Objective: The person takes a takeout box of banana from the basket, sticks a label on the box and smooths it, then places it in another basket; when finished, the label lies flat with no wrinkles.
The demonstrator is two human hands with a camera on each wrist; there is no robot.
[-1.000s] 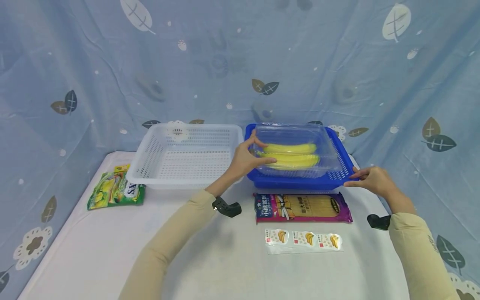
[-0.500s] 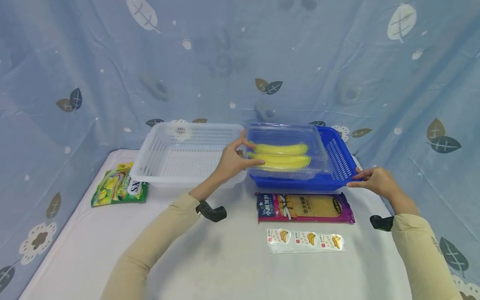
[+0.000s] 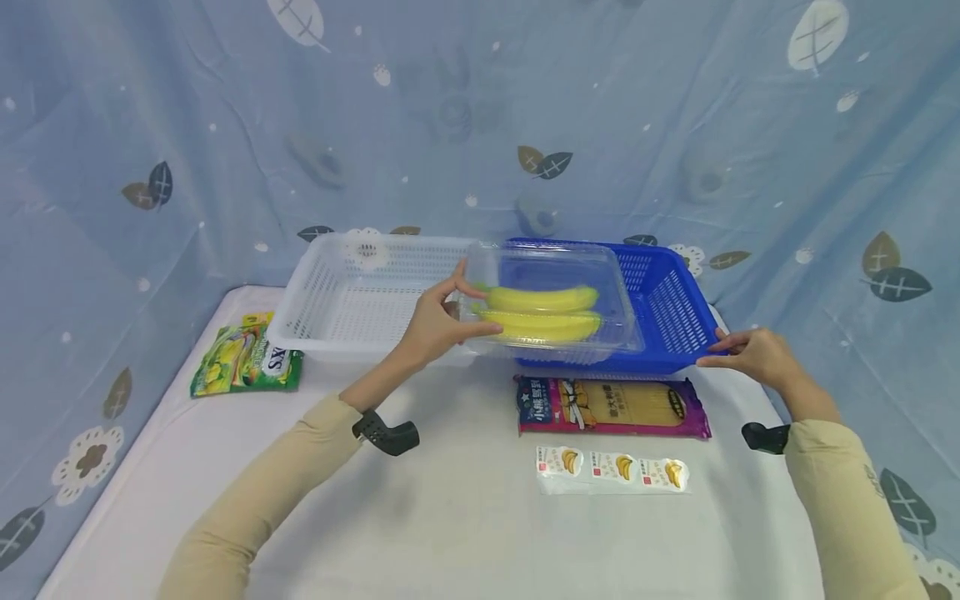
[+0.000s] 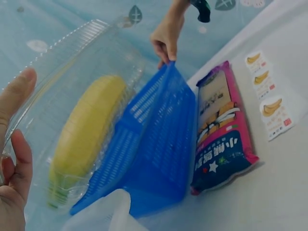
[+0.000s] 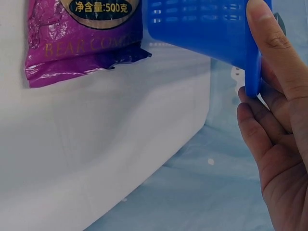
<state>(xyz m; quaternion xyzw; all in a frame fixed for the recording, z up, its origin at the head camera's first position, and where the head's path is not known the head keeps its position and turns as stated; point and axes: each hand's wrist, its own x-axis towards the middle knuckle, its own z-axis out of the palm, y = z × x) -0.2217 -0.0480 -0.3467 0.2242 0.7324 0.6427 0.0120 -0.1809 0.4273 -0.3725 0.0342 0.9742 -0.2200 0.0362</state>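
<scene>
My left hand grips the left end of a clear plastic box with two yellow bananas inside. The box hangs over the left part of the blue basket and overlaps the right rim of the white basket in the head view. In the left wrist view, one banana shows through the clear wall. My right hand pinches the blue basket's front right corner; the right wrist view has the thumb above the blue rim and fingers below it.
In front of the blue basket lies a purple pasta packet. A strip of banana stickers is nearer on the white table. A green snack bag lies left of the white basket. A blue patterned curtain stands behind.
My left hand has carried the clear box leftward, from over the blue basket to partly over the white basket's right rim. My right hand keeps its hold on the blue basket's corner.
</scene>
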